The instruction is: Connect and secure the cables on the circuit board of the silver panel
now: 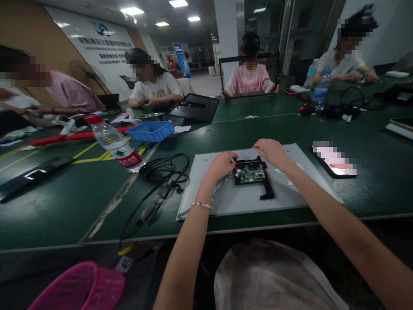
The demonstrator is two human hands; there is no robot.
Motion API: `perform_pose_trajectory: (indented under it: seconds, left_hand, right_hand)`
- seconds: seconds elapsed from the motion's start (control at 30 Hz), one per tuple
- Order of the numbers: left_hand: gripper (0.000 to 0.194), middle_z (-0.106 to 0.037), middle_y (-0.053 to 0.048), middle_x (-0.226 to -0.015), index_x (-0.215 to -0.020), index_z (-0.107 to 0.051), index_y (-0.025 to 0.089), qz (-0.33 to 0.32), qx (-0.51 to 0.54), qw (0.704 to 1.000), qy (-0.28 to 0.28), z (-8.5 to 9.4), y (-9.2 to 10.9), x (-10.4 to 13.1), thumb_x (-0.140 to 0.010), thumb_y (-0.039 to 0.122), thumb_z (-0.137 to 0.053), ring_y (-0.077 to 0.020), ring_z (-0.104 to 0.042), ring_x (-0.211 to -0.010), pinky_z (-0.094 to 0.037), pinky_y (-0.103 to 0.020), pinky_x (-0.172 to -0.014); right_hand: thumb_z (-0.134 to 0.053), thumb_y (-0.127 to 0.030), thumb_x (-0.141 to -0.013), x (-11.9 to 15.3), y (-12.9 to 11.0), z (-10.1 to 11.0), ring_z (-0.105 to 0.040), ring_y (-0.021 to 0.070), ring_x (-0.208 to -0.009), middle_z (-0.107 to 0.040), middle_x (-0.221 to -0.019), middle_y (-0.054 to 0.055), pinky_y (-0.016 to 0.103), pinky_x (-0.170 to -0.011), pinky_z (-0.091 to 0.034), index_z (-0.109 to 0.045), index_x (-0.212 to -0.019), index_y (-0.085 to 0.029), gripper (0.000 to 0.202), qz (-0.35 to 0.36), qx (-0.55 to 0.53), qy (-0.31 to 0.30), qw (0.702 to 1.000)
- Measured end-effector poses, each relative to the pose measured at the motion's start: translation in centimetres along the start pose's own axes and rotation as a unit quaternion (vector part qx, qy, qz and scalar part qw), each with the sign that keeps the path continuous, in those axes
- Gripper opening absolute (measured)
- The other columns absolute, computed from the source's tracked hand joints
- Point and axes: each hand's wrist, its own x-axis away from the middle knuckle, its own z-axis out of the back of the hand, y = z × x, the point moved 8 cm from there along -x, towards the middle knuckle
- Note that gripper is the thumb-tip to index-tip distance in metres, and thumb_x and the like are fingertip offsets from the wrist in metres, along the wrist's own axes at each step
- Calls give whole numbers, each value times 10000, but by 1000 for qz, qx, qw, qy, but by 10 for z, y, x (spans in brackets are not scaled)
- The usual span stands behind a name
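A flat grey-white panel (222, 200) lies before me at the table's edge. On it rests a black plastic bracket (267, 189) around a green circuit board (248, 174) with silvery connectors. My left hand (222, 165) is closed, its fingertips pinched at the bracket's upper left corner. Beyond the bracket's upper right corner is my right hand (270, 151), bent down over the panel's far edge with its fingers pressed together. Whatever is between those fingers, if anything, is hidden. Some thin wire (220, 185) runs on the panel below my left hand.
Left of the panel lie black cables (167, 165), glasses (153, 209) and a leaning red-capped water bottle (118, 146). A blue tray (151, 131) stands behind. To the right is a phone (334, 159). A pink basket (80, 286) sits below the edge. Several people work around the table.
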Motion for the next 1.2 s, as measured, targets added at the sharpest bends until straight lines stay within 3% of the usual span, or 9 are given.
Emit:
perform_pose_trajectory:
  seconds: [0.23, 0.47, 0.67, 0.8, 0.97, 1.2]
  left_hand:
    - [316, -713, -57, -987, -1004, -696, 166, -13, -7, 1000, 11, -2, -2, -2, -779, 95, -486, -178, -649, -868, -492, -274, -850]
    - [315, -711, -68, -991, -1015, -693, 158, -20, -10, 1000, 10, -1, 0, -1, -788, 106, -480, -177, -647, -871, -489, -277, -864]
    - [309, -711, -70, -1009, -1025, -693, 163, -3, -22, 1000, -1, -1, 0, -1, -796, 104, -494, -184, -650, -902, -488, -283, -885]
    - [299, -712, -72, -1006, -1035, -692, 168, 5, -28, 1000, -3, -2, -1, -1, -804, 124, -507, -189, -654, -889, -498, -283, -857]
    - [288, -712, -70, -984, -1021, -692, 173, -1, -30, 1000, 4, -2, -1, 0, -801, 131, -511, -186, -652, -854, -497, -281, -834]
    - [268, -711, -63, -979, -1013, -685, 173, 3, -32, 999, -3, 0, 2, 1, -811, 140, -512, -184, -649, -860, -495, -277, -828]
  right_hand:
    - [-477, -199, -931, -5, -52, -17, -629, 214, -971, -705, -1009, 117, 281, -790, -419, -700, -963, -151, 229, 96, -60, -44, 993]
    - [-512, -186, -915, -5, -52, -31, -631, 189, -972, -715, -1022, 85, 263, -814, -425, -701, -999, -180, 207, 109, -94, -64, 987]
    - [-503, -232, -914, -1, -52, -25, -621, 203, -1012, -703, -1056, 93, 293, -866, -445, -693, -1032, -189, 228, 101, -121, -93, 983]
    - [-504, -288, -910, 7, -38, -6, -603, 234, -1068, -710, -1034, 103, 326, -911, -446, -696, -1061, -194, 261, 74, -114, -100, 986]
    - [-535, -289, -876, 29, 7, 17, -623, 246, -1039, -697, -1108, 104, 342, -925, -453, -688, -1109, -172, 302, 13, -87, -112, 990]
    - [-536, -243, -846, 82, 57, 10, -594, 270, -1118, -664, -1188, 120, 389, -964, -442, -671, -1134, -143, 334, -58, -78, -123, 988]
